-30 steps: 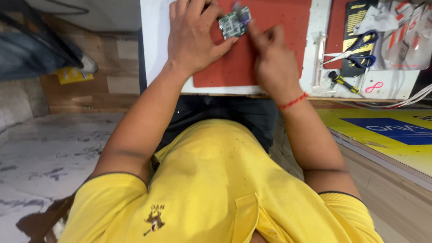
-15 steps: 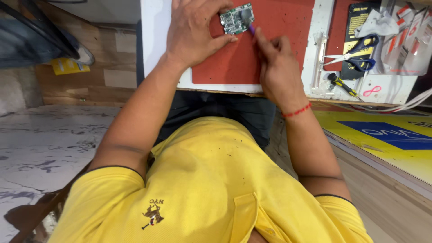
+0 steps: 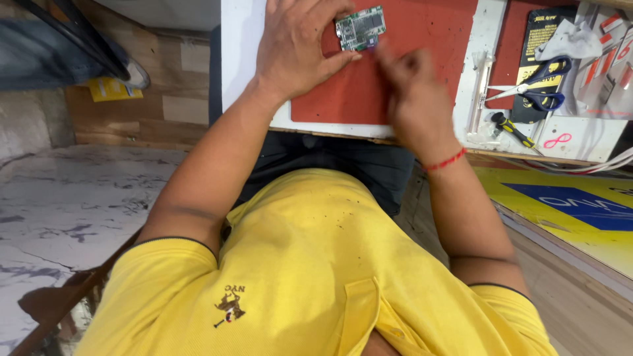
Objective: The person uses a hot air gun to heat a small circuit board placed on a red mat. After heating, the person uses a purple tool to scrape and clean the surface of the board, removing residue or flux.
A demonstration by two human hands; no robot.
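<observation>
- The small green circuit board (image 3: pixel 360 29) lies flat near the top edge of the red work mat (image 3: pixel 422 79), and every place below is told from the board.
- Its long axis runs roughly left to right across the view, tilted a little so the right end sits higher.
- The left hand (image 3: pixel 297 49) is the nearer of the two: it touches the board, fingers at the board's left and upper edges and the thumb (image 3: pixel 339 62) reaching in just under its lower edge, so it pins the board to the mat rather than lifting it.
- The right hand (image 3: pixel 412 92) sits below and to the right of the board, close but apart from it; its fingers (image 3: pixel 389 59) are bunched and point up-left toward the board's lower right corner.
- That hand is blurred, so I cannot tell whether it pinches a small tool or nothing at all.
- A red thread band (image 3: pixel 443 161) circles the right wrist.
- Further right of the board, off the mat, blue-handled scissors (image 3: pixel 537 86) lie on the white table (image 3: pixel 250 59), with a yellow-and-black screwdriver (image 3: pixel 511 128) below them.
</observation>
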